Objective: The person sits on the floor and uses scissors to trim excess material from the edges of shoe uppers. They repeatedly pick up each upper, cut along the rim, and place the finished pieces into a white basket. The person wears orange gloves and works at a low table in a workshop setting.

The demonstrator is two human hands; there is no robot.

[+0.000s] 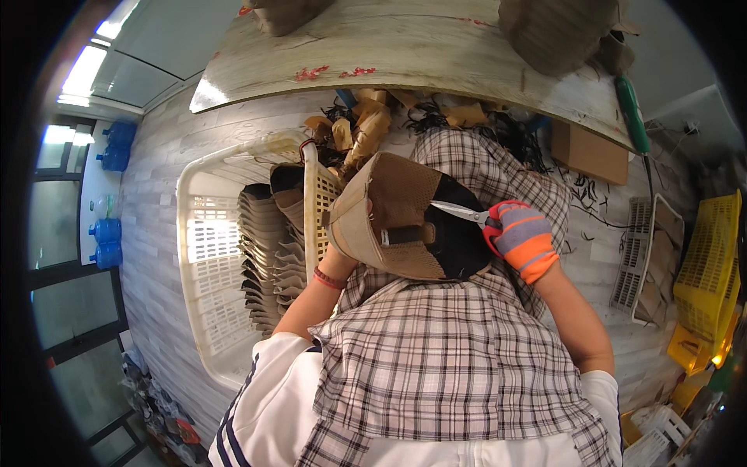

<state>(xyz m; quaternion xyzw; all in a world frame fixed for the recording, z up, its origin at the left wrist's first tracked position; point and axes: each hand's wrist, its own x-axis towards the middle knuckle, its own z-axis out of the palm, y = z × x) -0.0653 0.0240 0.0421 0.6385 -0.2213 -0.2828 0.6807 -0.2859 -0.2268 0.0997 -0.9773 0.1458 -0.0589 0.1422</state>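
Note:
My left hand (341,257), mostly hidden behind the work, holds up a tan-and-black fabric shoe upper (405,192) above my lap. The upper's brown mesh lining faces me, and a small tab with a white label sits inside it. My right hand (524,240), in an orange-and-grey striped glove, grips a pair of scissors (461,211) by their red handles. The metal blades point left across the upper's opening, over the black lining. Whether they touch the fabric I cannot tell.
A white plastic basket (195,327) with stacked uppers (262,245) stands at my left. Ahead, a wooden table (408,52) bears more brown pieces and a green-handled tool (632,114) at its edge. Scraps (365,125) and a cardboard box (589,153) lie beneath. Yellow crates (709,262) stand right.

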